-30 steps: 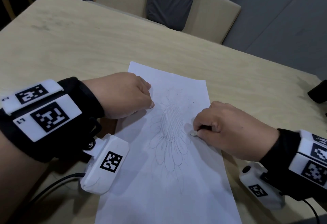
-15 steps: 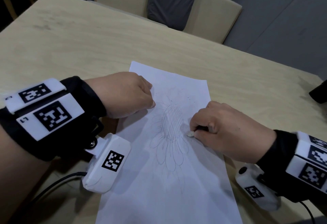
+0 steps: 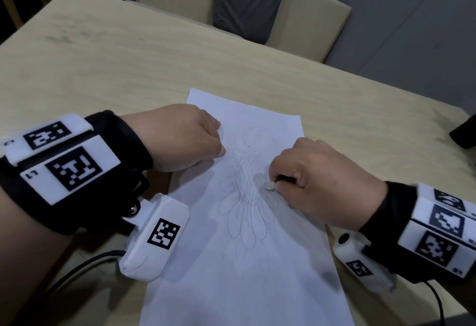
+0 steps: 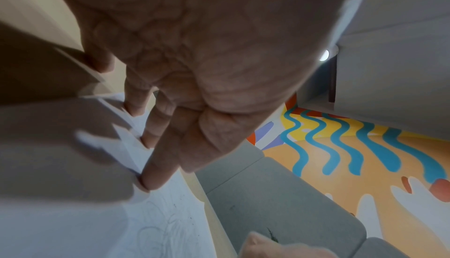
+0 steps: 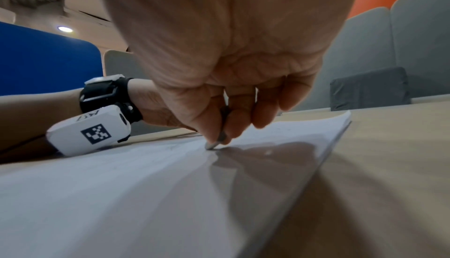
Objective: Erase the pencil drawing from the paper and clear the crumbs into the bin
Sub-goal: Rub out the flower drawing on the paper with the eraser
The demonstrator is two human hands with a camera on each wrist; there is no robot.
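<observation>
Erasing is under way: a small white eraser (image 3: 270, 186) is pinched in the right hand (image 3: 327, 184) against the flower drawing (image 3: 247, 194) mid-sheet. The paper (image 3: 257, 287), near the tabletop's front edge, is pinned by the left hand's (image 3: 177, 137) extended fingertips (image 4: 148, 181). Most lines remain; firmer, steadied strokes are judged necessary next.

A light wooden table (image 3: 108, 68) carries a white paper (image 3: 231, 274); wrists rest there.

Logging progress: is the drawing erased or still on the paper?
Still there: flower drawing shows on the paper; right hand holds eraser on it.
</observation>
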